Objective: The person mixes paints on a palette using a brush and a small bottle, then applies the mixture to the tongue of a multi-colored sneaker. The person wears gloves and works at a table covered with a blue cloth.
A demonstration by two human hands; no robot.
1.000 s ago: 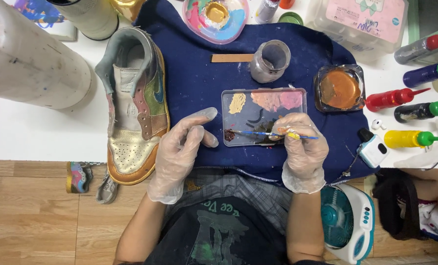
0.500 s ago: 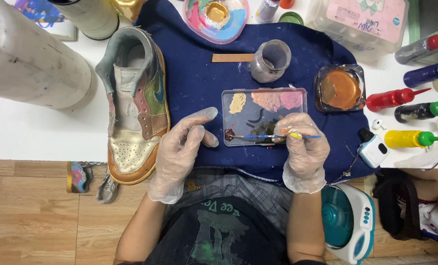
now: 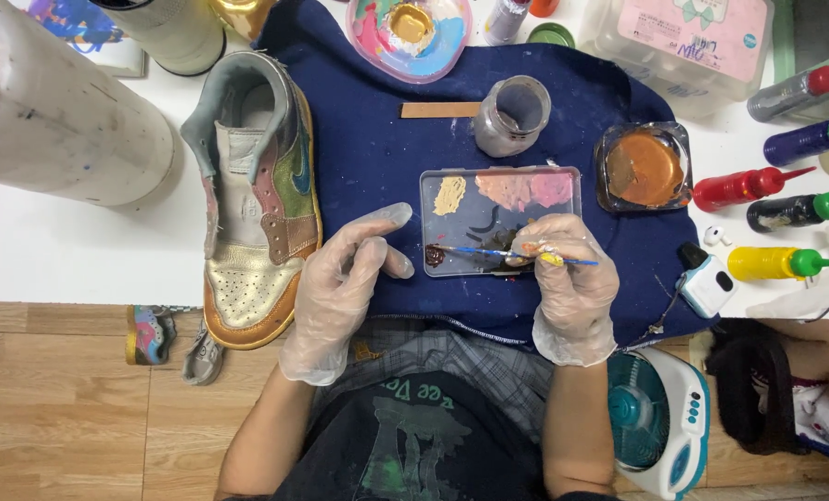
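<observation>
From the head camera, looking straight down, the right hand [image 3: 570, 283], in a thin clear glove, is pinching a slim blue-handled paintbrush [image 3: 512, 253] between curled fingers. The brush is lying almost level, its handle sticking out past the hand to the right and its bristles pointing left into a dark blob of paint at the lower left corner of the clear rectangular palette [image 3: 499, 218]. The palette is sitting on a dark blue cloth [image 3: 368, 158], just beyond both hands, with the right hand overlapping its near edge.

The left hand [image 3: 340, 288], gloved the same way, is resting open and empty on the cloth, fingers loosely spread, its fingertips lying just beside the palette's left edge. Directly to the left of that hand, a multicoloured high-top sneaker [image 3: 257, 199] is lying on the white table [image 3: 71, 250], its toe pointing toward the person.

Beyond the palette a small cloudy jar [image 3: 512, 116] is standing, and to its right an orange-filled square dish [image 3: 644, 167]. Squeeze bottles [image 3: 777, 213] are lying at the right edge.
</observation>
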